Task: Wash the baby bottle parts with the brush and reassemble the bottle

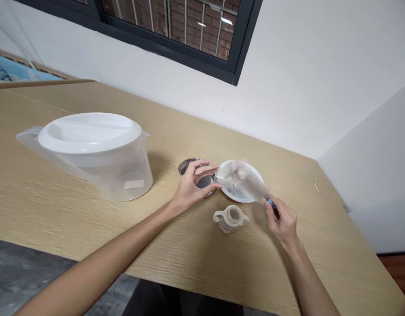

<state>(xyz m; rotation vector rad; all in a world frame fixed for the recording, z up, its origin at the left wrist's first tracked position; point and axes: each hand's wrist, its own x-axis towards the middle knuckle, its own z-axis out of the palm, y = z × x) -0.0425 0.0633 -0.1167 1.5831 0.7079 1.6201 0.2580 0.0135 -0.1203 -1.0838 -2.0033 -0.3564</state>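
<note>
My left hand (197, 177) is closed around the end of a small clear container (225, 179), which lies on its side in the air over a white bowl (257, 172). In my right hand (281, 219) is the blue handle of a brush-like tool (255, 188). Its pale head is smeared by motion, and I cannot tell whether its tip is inside the container. Just in front of the bowl stands a small bottle (229, 223) with two side handles and an open top. Behind my left fingers sits a round metal tin (186, 164), partly hidden.
At left stands a large translucent pitcher (123, 175) with a white lid. A thin pale strip (316, 185) lies on the table (321, 245) at right. White walls and a dark-framed window (235, 52) border the table's far side.
</note>
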